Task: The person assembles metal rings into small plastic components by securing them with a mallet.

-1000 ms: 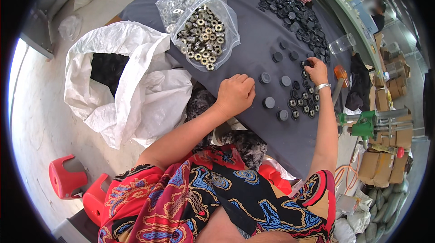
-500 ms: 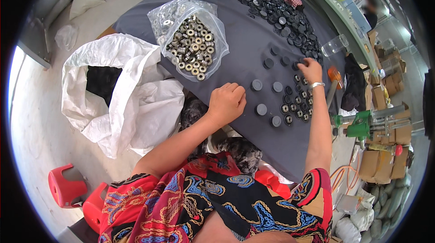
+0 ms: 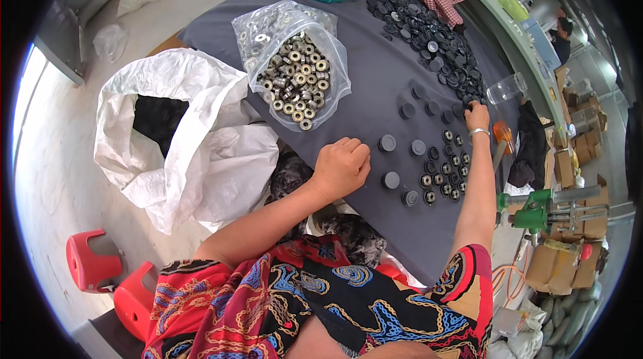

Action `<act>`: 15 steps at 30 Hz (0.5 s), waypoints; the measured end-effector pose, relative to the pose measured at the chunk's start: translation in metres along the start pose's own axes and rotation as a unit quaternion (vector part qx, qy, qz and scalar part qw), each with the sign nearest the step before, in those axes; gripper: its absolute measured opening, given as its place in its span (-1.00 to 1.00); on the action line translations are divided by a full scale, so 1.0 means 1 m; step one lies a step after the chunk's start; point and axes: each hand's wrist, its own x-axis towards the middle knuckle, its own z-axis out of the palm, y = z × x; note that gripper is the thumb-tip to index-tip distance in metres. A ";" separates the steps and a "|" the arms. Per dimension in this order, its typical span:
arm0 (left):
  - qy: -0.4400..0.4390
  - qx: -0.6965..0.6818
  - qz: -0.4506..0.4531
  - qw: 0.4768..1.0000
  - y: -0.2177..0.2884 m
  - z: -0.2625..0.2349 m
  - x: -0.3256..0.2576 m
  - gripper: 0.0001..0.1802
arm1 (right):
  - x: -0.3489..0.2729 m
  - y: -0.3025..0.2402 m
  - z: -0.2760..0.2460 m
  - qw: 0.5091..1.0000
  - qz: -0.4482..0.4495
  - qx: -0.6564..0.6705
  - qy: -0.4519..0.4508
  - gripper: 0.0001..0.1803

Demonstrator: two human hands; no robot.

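Your left hand rests curled in a loose fist on the grey-covered desk, fingers closed; whether they hold anything I cannot tell. Just beside it lie dark round caps. Your right hand reaches to the edge of the black cap pile, fingertips down among them, grip hidden. The caps look light, stiff and smooth, likely slippery; pinch each by its rim. The metal bearings in the clear bag look heavier.

one head-worn fisheye view, looking steeply down, close over the grey table.
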 end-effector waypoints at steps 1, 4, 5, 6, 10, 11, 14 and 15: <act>0.002 0.003 0.002 1.000 -0.001 0.000 -0.001 -0.90 | 0.002 0.002 0.001 1.000 -0.002 0.000 -0.001 -0.66; -0.003 -0.011 0.016 1.000 0.003 0.005 0.003 -0.90 | 0.008 0.058 0.016 0.975 0.075 0.202 0.052 -0.67; -0.004 -0.008 0.013 1.000 0.002 0.004 0.002 -0.89 | 0.006 0.054 0.016 0.975 0.073 0.204 0.049 -0.67; -0.005 -0.006 0.011 1.000 0.001 0.004 0.002 -0.89 | 0.003 0.052 0.013 0.968 0.090 0.223 0.070 -0.68; -0.001 0.005 0.008 1.000 -0.001 0.003 0.001 -0.90 | -0.029 0.038 0.001 0.958 0.093 0.254 0.093 -0.67; 0.000 0.004 0.010 1.000 -0.002 0.003 0.001 -0.90 | -0.040 0.038 0.000 0.964 0.064 0.236 0.105 -0.66; 0.009 0.001 0.018 1.000 -0.001 0.004 0.004 -0.91 | -0.065 0.037 -0.004 0.967 0.070 0.222 0.099 -0.66; 0.009 -0.002 0.021 1.000 0.000 0.003 0.003 -0.91 | -0.071 0.039 -0.005 0.968 0.076 0.217 0.100 -0.65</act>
